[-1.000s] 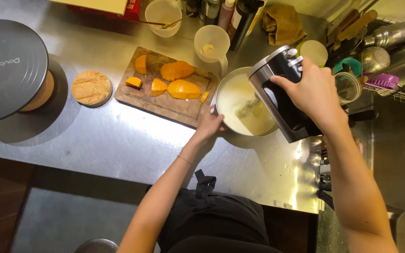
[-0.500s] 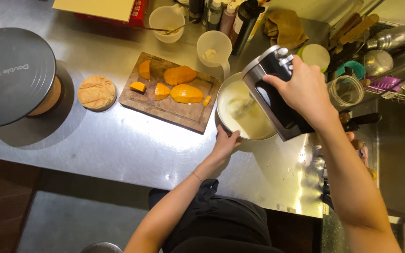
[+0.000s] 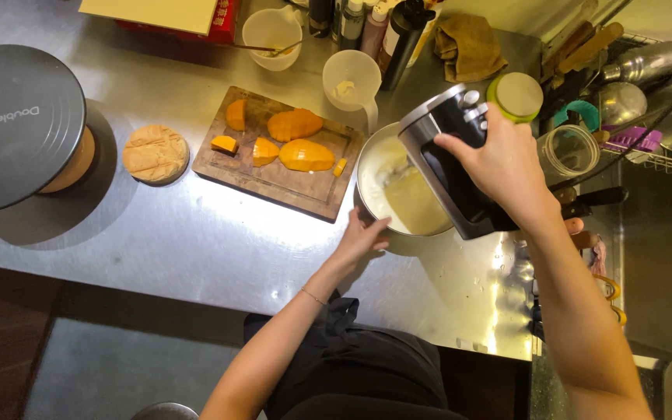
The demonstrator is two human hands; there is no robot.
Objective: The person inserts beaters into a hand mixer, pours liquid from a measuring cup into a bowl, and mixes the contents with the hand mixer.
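— Inspector: What has changed over the last second?

— Operator: The view has drifted a little. The left hand (image 3: 363, 237) has slid along the near rim of the bowl (image 3: 369, 204), from its left side to the near-left edge. The mixer (image 3: 449, 167) sits more upright over the bowl than before. I read that as whipping going on, with the bowl steadied from a new spot.

— Inspector: State of each grip?

— Operator: The right hand (image 3: 503, 159) is closed round the mixer handle, fingers wrapped over the top, full hold. The left hand is open, fingers spread against the bowl rim, bracing rather than grasping.

— Inspector: Where does the bowl lie relative to the grips?

— Operator: On the steel counter (image 3: 196, 249), right of the cutting board (image 3: 274, 183) with the mango pieces (image 3: 305, 155). It sits directly beneath the mixer, just far of the left hand, touching it. I cannot see the beaters; the mixer body hides them. Pale cream (image 3: 410, 202) shows inside.
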